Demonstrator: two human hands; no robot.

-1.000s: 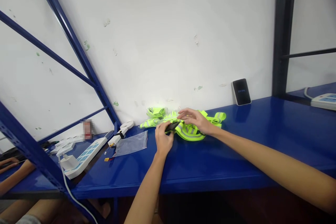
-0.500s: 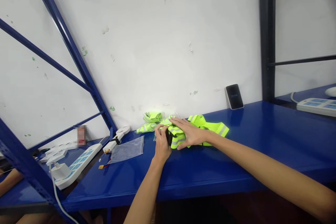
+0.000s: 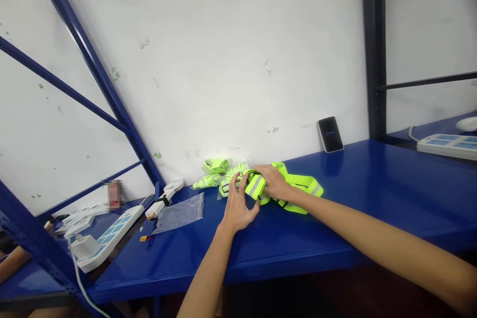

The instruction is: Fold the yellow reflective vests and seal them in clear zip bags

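A neon-yellow reflective strap [image 3: 255, 187] with silver bands lies partly folded in a bundle on the blue table. My left hand [image 3: 238, 208] is at the bundle's left side, its fingers arched over the edge and the thumb touching the lower corner in a wide grip. From the right, my right hand [image 3: 275, 182] closes over the bundle, its fingertips partly hidden. Loose loops of the strap [image 3: 303, 189] spread out to the right. Beyond my left fingers sit more neon-yellow straps in clear plastic bags [image 3: 216, 165], near the wall.
On the left lie a clear zip bag [image 3: 182, 212], a white handheld fan [image 3: 173, 187] and a wired connector [image 3: 143, 238]. A device with a dark screen [image 3: 330, 134] leans on the wall. Power strips [image 3: 112, 233] flank both sides; another person's arm [image 3: 15, 263] shows far left.
My left hand has loosened from the black part it held and spread wider. My right hand has gone from lying flat over the bundle to curling around it. The loops at right have shifted.
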